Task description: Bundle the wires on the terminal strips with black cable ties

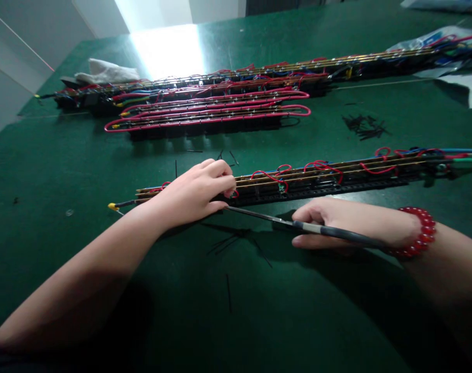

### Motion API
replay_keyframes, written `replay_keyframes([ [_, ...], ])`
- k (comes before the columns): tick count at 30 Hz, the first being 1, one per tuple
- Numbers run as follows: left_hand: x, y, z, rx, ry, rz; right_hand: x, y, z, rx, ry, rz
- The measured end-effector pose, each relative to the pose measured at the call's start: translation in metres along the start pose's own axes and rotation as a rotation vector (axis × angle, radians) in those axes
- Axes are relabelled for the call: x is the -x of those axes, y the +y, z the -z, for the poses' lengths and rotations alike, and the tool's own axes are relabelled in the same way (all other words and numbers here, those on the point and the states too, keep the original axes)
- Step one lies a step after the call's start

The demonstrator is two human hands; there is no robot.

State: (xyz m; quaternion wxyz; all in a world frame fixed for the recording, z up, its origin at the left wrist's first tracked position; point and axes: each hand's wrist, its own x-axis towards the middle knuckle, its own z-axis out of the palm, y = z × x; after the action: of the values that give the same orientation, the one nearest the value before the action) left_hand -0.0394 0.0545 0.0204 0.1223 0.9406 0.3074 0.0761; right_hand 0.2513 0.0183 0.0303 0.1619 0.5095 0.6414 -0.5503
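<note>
A long, narrow wiring assembly (321, 176) of brass-coloured strips, a black base and red wire loops lies across the table in front of me. My left hand (204, 189) is closed over its left part, fingers curled at the top edge and thumb at the near side. In my right hand (321, 223) is a long tool (259, 213) with a thin metal front and a black handle with a pale band; its exact kind is unclear. The tool's tip reaches my left thumb, beside the assembly's near edge. My left fingers hide what they pinch.
Behind lie more wiring assemblies (220, 111), some with pink-red cable loops, and a long one (259, 70) stretching right. Thin black offcuts (366, 127) form a pile at right; others (236, 235) lie near my hands. A pale cloth (103, 71) rests back left on the green table (65, 248).
</note>
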Motion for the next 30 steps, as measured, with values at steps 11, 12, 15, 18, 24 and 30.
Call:
replay_keyframes([
  [11,0.003,-0.023,0.013,0.361,0.545,0.483,0.001,-0.001,-0.001,-0.044,-0.015,0.041],
  [12,0.004,-0.026,0.013,0.308,0.552,0.537,0.001,-0.001,-0.001,-0.03,-0.013,0.042],
  [15,0.005,-0.028,0.01,0.211,0.495,0.592,0.0,0.001,-0.003,0.026,0.022,0.073],
  [18,0.001,-0.022,0.006,0.216,0.387,0.516,0.002,-0.001,-0.006,0.1,0.112,0.148],
  [24,-0.012,-0.014,-0.008,0.317,0.151,0.571,0.008,-0.014,-0.016,0.389,0.394,0.153],
  [30,-0.018,-0.018,-0.009,0.427,0.15,0.583,0.008,-0.015,-0.018,0.791,0.835,-0.13],
])
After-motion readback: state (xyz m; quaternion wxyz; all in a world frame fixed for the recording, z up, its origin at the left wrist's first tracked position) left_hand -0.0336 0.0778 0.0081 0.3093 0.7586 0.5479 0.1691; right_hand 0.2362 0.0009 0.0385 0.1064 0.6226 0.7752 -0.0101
